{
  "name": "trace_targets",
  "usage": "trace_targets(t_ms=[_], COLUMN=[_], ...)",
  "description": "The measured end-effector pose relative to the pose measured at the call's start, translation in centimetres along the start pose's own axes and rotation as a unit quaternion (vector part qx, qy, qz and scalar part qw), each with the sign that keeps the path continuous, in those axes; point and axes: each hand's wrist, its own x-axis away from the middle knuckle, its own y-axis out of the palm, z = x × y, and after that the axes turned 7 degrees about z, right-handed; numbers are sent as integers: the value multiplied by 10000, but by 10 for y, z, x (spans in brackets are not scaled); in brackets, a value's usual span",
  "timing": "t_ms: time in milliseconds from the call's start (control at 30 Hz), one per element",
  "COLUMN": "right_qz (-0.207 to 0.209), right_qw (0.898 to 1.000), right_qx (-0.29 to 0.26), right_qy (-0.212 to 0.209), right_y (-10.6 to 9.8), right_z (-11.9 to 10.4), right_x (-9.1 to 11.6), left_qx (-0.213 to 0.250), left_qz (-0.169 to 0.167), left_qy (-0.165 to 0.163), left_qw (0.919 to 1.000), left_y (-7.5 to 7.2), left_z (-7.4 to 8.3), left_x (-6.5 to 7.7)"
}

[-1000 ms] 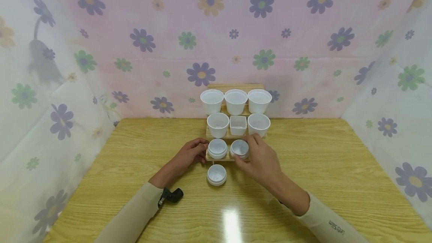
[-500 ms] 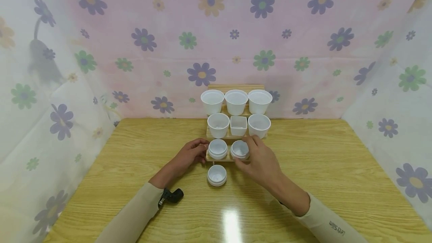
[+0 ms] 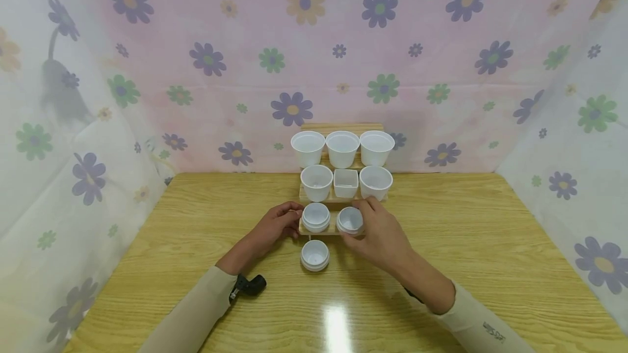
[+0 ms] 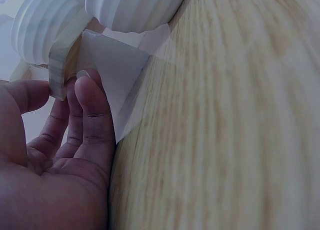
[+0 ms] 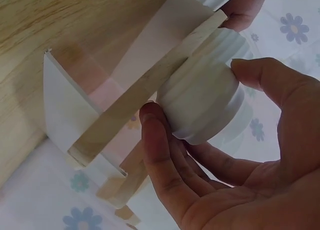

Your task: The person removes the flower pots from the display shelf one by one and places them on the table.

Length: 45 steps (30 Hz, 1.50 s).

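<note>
A tiered wooden rack (image 3: 330, 231) stands on the table. My left hand (image 3: 276, 224) is at the left end of its lowest board (image 4: 64, 59); the thumb presses the end and the fingers curl beneath. On that board sits a ridged white round pot (image 3: 316, 217) close to this hand. Further right, my right hand (image 3: 380, 231) pinches a second white round pot (image 3: 350, 220) between thumb and fingers. Its ridged side (image 5: 205, 89) shows against the board in the right wrist view. A third round pot (image 3: 315, 255) rests on the table in front.
The middle tier carries two round white cups (image 3: 316, 183) with a square one (image 3: 345, 184) between them. Three larger white cups (image 3: 343, 150) line the top tier. Behind stands a flowered cloth (image 3: 235, 91). A black wrist mount (image 3: 250, 285) is on the left arm.
The pot in my right hand has shifted slightly right along the lowest board, widening the gap to the left pot. My left hand has stayed in place.
</note>
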Motion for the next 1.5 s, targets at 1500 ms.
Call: trace_targets(t_ms=[1500], right_qz=[-1103], right_qw=[9935], right_qx=[14], right_qy=[294], right_y=[-14], right_z=[-17], right_x=[7], left_qx=[-19], left_qz=[67], left_qy=[-35], left_qw=[10000], left_y=[1], left_z=[1], left_x=[1])
